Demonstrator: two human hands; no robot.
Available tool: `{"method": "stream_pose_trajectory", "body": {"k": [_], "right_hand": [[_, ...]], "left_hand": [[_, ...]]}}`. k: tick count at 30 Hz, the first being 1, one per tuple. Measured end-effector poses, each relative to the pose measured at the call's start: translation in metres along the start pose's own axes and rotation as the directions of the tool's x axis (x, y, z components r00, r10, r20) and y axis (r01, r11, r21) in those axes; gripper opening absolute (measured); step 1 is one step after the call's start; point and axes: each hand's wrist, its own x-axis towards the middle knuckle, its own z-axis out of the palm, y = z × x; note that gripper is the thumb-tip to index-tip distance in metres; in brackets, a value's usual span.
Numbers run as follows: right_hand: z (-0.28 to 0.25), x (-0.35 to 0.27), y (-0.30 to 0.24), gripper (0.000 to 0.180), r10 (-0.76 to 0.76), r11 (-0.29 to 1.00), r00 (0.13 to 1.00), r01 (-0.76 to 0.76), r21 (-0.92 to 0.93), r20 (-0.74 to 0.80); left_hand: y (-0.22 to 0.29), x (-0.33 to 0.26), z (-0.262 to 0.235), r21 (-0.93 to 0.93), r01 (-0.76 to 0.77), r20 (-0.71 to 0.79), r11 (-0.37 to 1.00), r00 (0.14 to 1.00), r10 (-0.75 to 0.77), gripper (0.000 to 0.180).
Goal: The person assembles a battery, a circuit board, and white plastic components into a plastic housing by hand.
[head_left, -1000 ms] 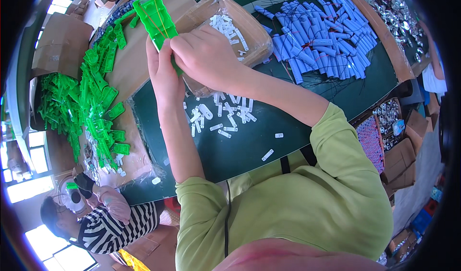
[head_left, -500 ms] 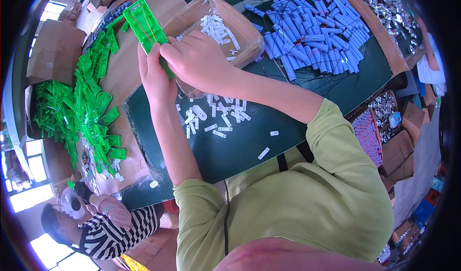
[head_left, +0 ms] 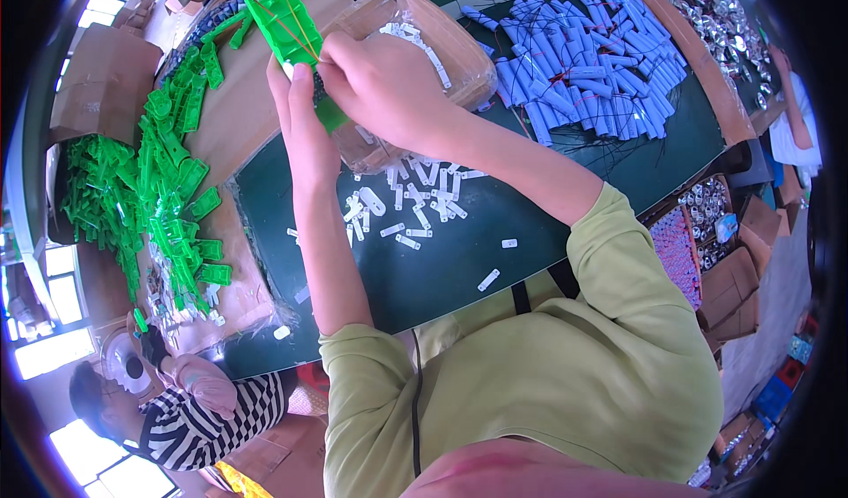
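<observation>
My left hand (head_left: pixel 305 114) grips a long green plastic casing (head_left: pixel 281 19) near its lower end, thumb on top. The open tray-like side of the casing faces up, tilted away from me. A thin red and yellow wire (head_left: pixel 305 35) lies inside it and runs to the fingertips of my right hand (head_left: pixel 384 79). That hand is closed in a pinch at the casing's right edge; its fingertips are partly hidden. Below my hands, small white plastic pieces (head_left: pixel 417 199) lie scattered on the green table (head_left: pixel 424 277).
A plastic-lined cardboard box (head_left: pixel 468 56) holds more white pieces. Blue cylinders with wires (head_left: pixel 583 65) are heaped at right. Green casings (head_left: pixel 177 180) pile up at left beside a carton (head_left: pixel 102 92). A person in a striped top (head_left: pixel 216 418) works at lower left; shiny metal parts (head_left: pixel 711 21) lie far right.
Both hands and the green casing have shifted slightly up and to the right. My right fingertips have moved up along the casing's edge, and the wire now stretches toward them.
</observation>
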Motion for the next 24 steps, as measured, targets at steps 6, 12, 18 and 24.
{"method": "stream_pose_trajectory", "body": {"k": [6,12,18,24], "right_hand": [[0.010,-0.005,0.003,0.014,-0.185,0.982,0.981,0.182,-0.057,-0.055],[0.010,-0.005,0.001,0.013,-0.154,0.988,0.986,0.152,-0.038,-0.061],[0.012,-0.006,0.001,0.013,-0.217,0.973,0.974,0.212,-0.088,-0.059],[0.011,-0.008,0.000,0.010,-0.223,0.969,0.973,0.216,-0.117,-0.054]], "left_hand": [[0.005,-0.002,0.001,-0.141,0.128,-0.001,0.982,0.992,-0.130,0.038],[0.006,-0.001,-0.001,-0.232,0.166,0.015,0.958,0.986,-0.168,0.035],[0.003,-0.001,-0.002,-0.211,0.208,-0.008,0.955,0.977,-0.214,0.031],[-0.004,0.001,-0.006,-0.217,0.192,0.017,0.957,0.981,-0.193,0.029]]}}
